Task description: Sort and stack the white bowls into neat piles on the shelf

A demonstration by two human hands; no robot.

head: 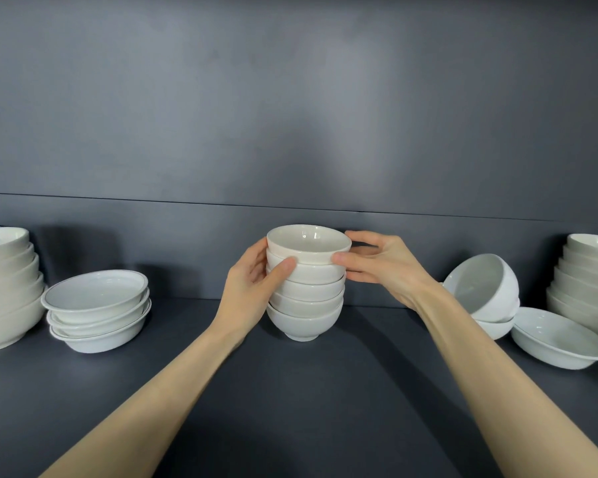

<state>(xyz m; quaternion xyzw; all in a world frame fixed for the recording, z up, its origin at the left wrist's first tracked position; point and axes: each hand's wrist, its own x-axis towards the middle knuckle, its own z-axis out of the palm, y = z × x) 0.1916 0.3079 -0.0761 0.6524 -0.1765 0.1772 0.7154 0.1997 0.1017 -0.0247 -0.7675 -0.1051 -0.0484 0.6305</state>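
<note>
A pile of several small white bowls [306, 298] stands upright in the middle of the dark shelf [290, 391]. My left hand [256, 281] grips the pile's left side, its thumb lying across the front of the upper bowls. My right hand [380, 263] holds the right side near the top bowl [308, 241], thumb in front and fingers curled behind the rim. The backs of the bowls and my fingertips behind them are hidden.
A tall pile of large bowls [6, 288] stands at the far left, next to three shallow dishes [97, 308]. On the right a tilted bowl [480, 288] leans on others, beside a shallow dish [560, 338] and another tall pile [587, 281].
</note>
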